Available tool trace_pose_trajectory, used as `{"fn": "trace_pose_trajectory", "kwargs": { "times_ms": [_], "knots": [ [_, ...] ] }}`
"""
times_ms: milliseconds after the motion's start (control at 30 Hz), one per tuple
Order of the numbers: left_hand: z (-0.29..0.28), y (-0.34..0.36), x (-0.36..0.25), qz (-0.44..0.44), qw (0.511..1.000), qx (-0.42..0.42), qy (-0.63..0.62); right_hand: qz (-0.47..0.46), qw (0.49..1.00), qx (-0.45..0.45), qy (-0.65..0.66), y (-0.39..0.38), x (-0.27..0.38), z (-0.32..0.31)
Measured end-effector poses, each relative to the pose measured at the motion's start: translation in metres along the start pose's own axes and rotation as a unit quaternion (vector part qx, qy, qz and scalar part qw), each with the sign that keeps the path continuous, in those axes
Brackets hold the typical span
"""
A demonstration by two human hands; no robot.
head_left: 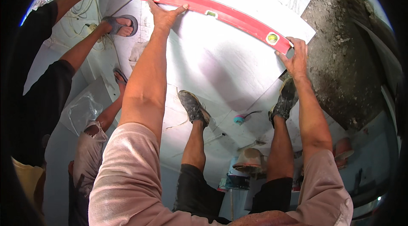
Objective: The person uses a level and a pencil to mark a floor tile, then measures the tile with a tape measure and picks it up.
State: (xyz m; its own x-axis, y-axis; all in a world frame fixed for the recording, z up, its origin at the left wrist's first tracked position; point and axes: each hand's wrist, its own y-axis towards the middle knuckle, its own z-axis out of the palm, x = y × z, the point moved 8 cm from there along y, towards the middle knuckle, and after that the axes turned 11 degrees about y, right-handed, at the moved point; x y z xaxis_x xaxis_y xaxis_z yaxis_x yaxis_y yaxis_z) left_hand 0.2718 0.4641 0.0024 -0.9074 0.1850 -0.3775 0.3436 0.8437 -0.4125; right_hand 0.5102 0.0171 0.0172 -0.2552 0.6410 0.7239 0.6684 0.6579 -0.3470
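A long red spirit level (229, 15) lies across a large white tile (238, 52) in front of me. My left hand (165, 15) grips its near edge by the left end, thumb spread along the bar. At the other end, my right hand (296, 56) is closed around the tip, fingers on the far side and thumb on the near side. The level has a vial near each end and one in the middle; its bubbles are too small to read.
Bare, rough grey ground (335, 60) borders the tile on the right. A small blue-and-pink object (239, 119) sits between my feet. Behind it are a dirty bowl-like container (250, 159) and a bucket (238, 179). Two people in sandals are at the left, near loose cable (74, 11).
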Motion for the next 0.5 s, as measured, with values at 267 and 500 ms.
{"fn": "trace_pose_trajectory", "kwargs": {
  "times_ms": [267,500],
  "knots": [
    [0.0016,0.0002,0.0015,0.004,1.000,0.003,-0.001,0.001,1.000,0.008,-0.005,0.0014,-0.0050,-0.0003],
    [0.0030,0.0012,0.0036,-0.003,1.000,0.009,0.016,-0.011,1.000,0.010,-0.008,0.0024,-0.0059,0.0020]
  ]
}}
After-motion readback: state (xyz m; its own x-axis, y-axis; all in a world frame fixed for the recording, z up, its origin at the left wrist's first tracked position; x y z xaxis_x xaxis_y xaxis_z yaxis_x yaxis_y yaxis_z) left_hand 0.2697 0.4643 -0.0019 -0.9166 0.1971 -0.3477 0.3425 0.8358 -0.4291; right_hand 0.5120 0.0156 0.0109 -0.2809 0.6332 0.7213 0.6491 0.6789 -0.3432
